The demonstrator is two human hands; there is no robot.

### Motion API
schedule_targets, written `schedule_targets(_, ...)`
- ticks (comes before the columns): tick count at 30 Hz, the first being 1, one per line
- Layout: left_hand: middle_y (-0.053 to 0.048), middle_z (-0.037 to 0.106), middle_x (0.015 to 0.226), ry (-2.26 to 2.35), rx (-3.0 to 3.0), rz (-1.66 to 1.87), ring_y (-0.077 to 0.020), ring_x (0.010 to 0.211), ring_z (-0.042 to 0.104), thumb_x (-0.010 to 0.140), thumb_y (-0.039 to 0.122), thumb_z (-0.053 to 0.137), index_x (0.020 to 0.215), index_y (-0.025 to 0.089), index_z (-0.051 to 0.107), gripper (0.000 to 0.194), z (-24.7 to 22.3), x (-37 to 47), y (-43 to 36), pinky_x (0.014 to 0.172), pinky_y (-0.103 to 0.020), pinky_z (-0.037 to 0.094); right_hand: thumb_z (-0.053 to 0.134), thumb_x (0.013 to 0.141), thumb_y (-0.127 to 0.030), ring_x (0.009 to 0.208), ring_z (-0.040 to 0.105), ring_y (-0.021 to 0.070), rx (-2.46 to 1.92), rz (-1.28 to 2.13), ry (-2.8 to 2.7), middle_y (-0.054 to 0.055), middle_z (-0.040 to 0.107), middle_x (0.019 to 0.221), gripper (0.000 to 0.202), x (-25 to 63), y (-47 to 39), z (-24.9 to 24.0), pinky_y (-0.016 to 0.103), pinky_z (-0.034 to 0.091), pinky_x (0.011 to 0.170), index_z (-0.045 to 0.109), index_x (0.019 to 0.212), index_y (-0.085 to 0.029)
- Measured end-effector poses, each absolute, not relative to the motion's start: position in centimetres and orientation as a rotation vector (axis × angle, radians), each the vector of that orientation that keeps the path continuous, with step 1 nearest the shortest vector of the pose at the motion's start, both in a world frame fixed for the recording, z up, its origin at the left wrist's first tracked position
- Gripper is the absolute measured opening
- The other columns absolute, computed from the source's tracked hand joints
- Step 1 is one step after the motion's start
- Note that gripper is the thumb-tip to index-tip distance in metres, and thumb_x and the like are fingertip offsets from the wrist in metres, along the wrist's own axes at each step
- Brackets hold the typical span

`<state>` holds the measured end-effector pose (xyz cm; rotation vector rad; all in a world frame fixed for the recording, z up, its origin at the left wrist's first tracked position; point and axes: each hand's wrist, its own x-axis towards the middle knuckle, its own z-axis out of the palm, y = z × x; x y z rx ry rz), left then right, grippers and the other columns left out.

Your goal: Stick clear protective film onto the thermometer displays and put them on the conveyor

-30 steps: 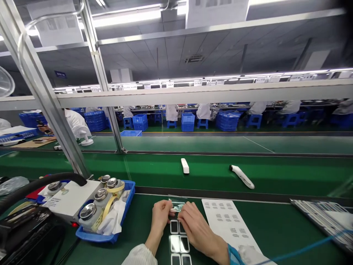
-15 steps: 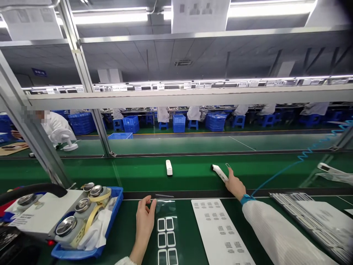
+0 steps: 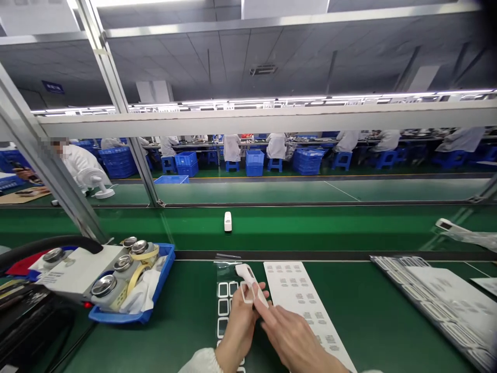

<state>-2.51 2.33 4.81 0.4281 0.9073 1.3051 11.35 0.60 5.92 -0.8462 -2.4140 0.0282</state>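
My left hand (image 3: pixel 241 317) is closed around a white handheld device (image 3: pixel 245 271) shaped like a forehead thermometer, its head angled up and away. A small white rectangular frame (image 3: pixel 244 293) is at the device's near side, by the fingertips of my right hand (image 3: pixel 289 331). My right index finger presses at the frame and the device body; the other right fingers are partly hidden. Under my left hand lies a clear strip of white frame stickers (image 3: pixel 222 306). A white sheet of printed labels (image 3: pixel 287 269) is beside it, partly covered by my right hand.
Another white device (image 3: pixel 228 221) lies on the green conveyor belt (image 3: pixel 310 228), and a bagged one (image 3: pixel 466 233) is at the right. A blue tray (image 3: pixel 165 274) of metal-topped bottles stands left. Stacked frame sheets (image 3: pixel 427 305) lie right. A metal post (image 3: pixel 116 88) rises left.
My right hand has come back from the belt with the device and frame. The device is now in my left hand, and both hands have met over the strip. The view has tilted down.
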Motion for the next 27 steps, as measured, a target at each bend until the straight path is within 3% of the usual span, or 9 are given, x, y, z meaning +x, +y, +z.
schedule_targets(3, -0.007, 0.067, 0.085, 0.815, 0.347, 1.312, -0.0131, 0.069, 0.06, 0.069, 0.052, 0.075, 0.09, 0.013, 0.064, 0.046, 4.0, -3.0, 1.8, 0.062, -0.024, 0.051, 0.048, 0.095, -0.03, 0.071, 0.065, 0.0232, -0.854, 0.217, -2.259, 0.005, 0.069, 0.087, 0.04, 11.4, -0.9, 6.3, 0.033, 0.053, 0.065, 0.04, 0.134, -0.031)
schedule_targets(6, 0.0, 0.054, 0.062, 0.763, 0.365, 1.279, -0.0067, 0.049, 0.046, 0.077, 0.058, 0.064, 0.083, 0.011, 0.062, 0.047, 3.4, -3.3, 1.4, 0.044, -0.019, 0.038, 0.044, 0.097, -0.034, 0.058, 0.058, 0.0175, -0.959, 0.466, -2.015, 0.001, 0.063, 0.073, 0.013, 12.0, 0.0, 7.0, 0.028, 0.047, 0.055, 0.054, 0.104, -0.029)
schedule_targets(9, 0.001, 0.053, 0.063, 0.783, 0.381, 1.251, -0.0063, 0.047, 0.043, 0.08, 0.062, 0.058, 0.083, 0.013, 0.06, 0.049, 3.3, -3.2, 1.0, 0.041, -0.018, 0.034, 0.039, 0.098, -0.04, 0.056, 0.05, 0.0157, -1.054, 0.696, -1.886, 0.0, 0.056, 0.069, 0.024, 12.4, 1.6, 7.7, 0.026, 0.039, 0.049, 0.054, 0.085, -0.026)
schedule_targets(12, -0.002, 0.059, 0.07, 0.82, 0.419, 1.253, -0.008, 0.051, 0.048, 0.079, 0.063, 0.058, 0.084, 0.014, 0.058, 0.05, 3.5, -3.1, 0.6, 0.046, -0.021, 0.04, 0.041, 0.096, -0.048, 0.056, 0.046, 0.015, -1.101, 0.78, -1.829, -0.001, 0.051, 0.065, 0.032, 12.9, 2.9, 8.0, 0.025, 0.035, 0.049, 0.055, 0.08, -0.024)
schedule_targets(16, -0.003, 0.058, 0.059, 0.89, 0.547, 1.21, -0.0113, 0.051, 0.052, 0.08, 0.07, 0.047, 0.091, 0.011, 0.061, 0.062, 3.8, -3.2, 0.2, 0.053, -0.023, 0.043, 0.041, 0.094, -0.052, 0.055, 0.041, 0.0137, -1.138, 0.834, -1.809, -0.002, 0.046, 0.061, 0.038, 13.0, 4.1, 8.2, 0.025, 0.033, 0.049, 0.054, 0.075, -0.022)
schedule_targets(27, 0.0, 0.056, 0.055, 0.998, 0.634, 1.181, -0.0112, 0.048, 0.047, 0.08, 0.07, 0.046, 0.093, 0.014, 0.054, 0.057, 4.5, -2.8, -0.6, 0.047, -0.022, 0.038, 0.043, 0.093, -0.046, 0.052, 0.041, 0.0136, -1.152, 1.031, -1.939, -0.003, 0.049, 0.057, 0.032, 11.1, 5.3, 8.5, 0.025, 0.03, 0.05, 0.052, 0.076, -0.021)
